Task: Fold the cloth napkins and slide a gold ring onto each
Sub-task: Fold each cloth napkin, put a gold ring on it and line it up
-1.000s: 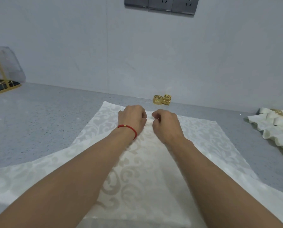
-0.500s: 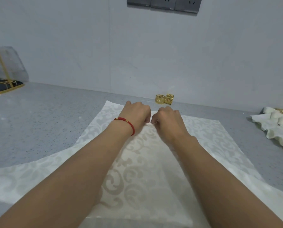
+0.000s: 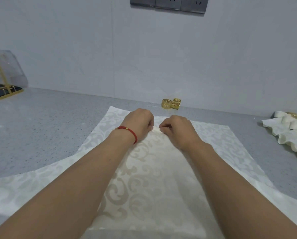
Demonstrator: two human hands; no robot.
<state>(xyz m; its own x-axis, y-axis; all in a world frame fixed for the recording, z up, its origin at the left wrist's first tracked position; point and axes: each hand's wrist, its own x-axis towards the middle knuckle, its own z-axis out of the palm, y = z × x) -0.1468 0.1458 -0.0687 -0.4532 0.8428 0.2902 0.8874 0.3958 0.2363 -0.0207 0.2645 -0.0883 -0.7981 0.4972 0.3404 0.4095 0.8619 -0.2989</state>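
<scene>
A cream damask cloth napkin [image 3: 161,178] lies spread on the grey counter [image 3: 40,135], with a layer folded over its middle. My left hand [image 3: 137,123], with a red bracelet at the wrist, and my right hand [image 3: 177,130] sit side by side near the far edge, fingers curled, each pinching a small raised pleat of the cloth between them. Two loose gold rings [image 3: 171,104] stand by the wall just beyond my hands.
Folded napkins with gold rings on them [image 3: 292,131] lie at the right edge of the counter. A gold-framed stand with a dark base [image 3: 2,90] sits at the far left. Grey wall sockets [image 3: 168,4] are mounted above.
Both hands have stayed close together at the napkin's far edge, shifting slightly away from me while gathering the cloth. The view has also drifted a little.
</scene>
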